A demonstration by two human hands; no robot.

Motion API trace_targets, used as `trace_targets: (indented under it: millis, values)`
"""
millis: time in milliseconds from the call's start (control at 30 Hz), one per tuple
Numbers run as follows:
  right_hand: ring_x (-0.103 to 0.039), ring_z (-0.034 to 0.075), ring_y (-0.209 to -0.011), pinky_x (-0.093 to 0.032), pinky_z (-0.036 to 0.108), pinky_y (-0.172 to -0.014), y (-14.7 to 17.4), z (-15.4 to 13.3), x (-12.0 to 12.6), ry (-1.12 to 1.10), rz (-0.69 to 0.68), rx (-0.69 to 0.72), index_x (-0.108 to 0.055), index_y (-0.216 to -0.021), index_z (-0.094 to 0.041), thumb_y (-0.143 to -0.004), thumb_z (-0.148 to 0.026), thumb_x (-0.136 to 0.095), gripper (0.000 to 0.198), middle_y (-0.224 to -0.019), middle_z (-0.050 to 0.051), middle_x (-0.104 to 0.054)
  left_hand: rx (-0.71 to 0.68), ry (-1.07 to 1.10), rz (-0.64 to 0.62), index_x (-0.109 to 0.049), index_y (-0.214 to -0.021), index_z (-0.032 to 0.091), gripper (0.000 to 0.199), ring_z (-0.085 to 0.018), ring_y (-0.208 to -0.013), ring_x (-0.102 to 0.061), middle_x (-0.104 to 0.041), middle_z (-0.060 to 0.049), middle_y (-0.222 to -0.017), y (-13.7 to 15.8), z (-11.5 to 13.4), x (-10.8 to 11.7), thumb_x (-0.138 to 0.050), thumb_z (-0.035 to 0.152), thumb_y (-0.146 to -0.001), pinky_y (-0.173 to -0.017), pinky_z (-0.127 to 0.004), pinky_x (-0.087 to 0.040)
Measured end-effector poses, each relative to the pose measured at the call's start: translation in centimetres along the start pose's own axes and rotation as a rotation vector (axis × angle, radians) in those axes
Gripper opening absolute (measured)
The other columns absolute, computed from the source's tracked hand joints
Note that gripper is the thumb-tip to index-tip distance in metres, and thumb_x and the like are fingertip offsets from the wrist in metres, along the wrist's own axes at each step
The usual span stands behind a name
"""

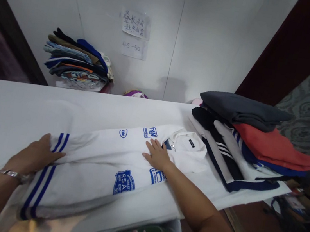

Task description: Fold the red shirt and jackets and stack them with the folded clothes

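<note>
A white zip jacket [92,149] lies lengthwise on the white table, its collar to the right and its hem to the left. Blue prints mark its front, and pairs of blue stripes run across the left end. My left hand [35,155], with a metal bracelet at the wrist, is closed on the striped hem, thumb on top and the other fingers partly hidden. Flat on the upper front, just below the collar, rests my right hand [157,155], its fingers spread over the cloth.
To the right stands a pile of folded clothes [274,146], grey and red on top, beside dark striped garments [218,146]. Another stack of folded clothes [78,59] is at the back left. Handwritten paper notes [136,25] hang on the wall. The table [3,114] ends near my body.
</note>
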State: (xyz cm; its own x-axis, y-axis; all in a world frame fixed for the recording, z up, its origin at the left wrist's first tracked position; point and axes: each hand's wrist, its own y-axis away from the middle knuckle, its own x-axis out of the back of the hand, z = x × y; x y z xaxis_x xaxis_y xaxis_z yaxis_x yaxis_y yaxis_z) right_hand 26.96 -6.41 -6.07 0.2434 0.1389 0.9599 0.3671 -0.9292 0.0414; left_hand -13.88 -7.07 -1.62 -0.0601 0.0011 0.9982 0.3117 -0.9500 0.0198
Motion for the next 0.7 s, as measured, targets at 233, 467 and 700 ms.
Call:
trace_targets:
  millis: [233,467,700]
  values:
    - [-0.008,0.026,-0.143,-0.008,0.054,-0.112,0.0,0.0,0.3,-0.026,-0.015,-0.011,-0.023,-0.147,-0.023,-0.092,-0.056,-0.029,0.064,-0.156,0.007,-0.014,-0.450,-0.145,0.134,-0.036,-0.140,0.008,0.065,-0.029,-0.140,-0.022,-0.027,-0.017,-0.152,3.3,7.9,0.0,-0.033,0.045,-0.087,-0.108,-0.050,-0.024]
    - [-0.011,0.028,-0.143,-0.007,0.057,-0.110,-1.0,0.0,2.9,-0.086,-0.016,-0.018,-0.029,-0.144,-0.026,-0.090,-0.060,-0.030,0.064,-0.155,0.008,-0.020,-0.430,-0.124,-0.126,-0.032,-0.145,0.017,0.067,-0.032,-0.142,-0.016,-0.022,-0.011,-0.154,4.2,9.9,-4.9,-0.028,0.049,-0.087,-0.108,-0.061,-0.016]
    - [-0.006,0.027,-0.143,-0.002,0.048,-0.112,-5.5,5.3,5.7,0.065,0.097,-0.315,-0.027,-0.146,-0.016,-0.091,-0.058,-0.028,0.069,-0.155,0.013,-0.015,-0.404,-0.126,-0.111,-0.030,-0.146,0.017,0.067,-0.030,-0.142,-0.014,-0.021,-0.010,-0.154,4.3,9.9,-4.8,-0.027,0.049,-0.087,-0.110,-0.060,-0.012]
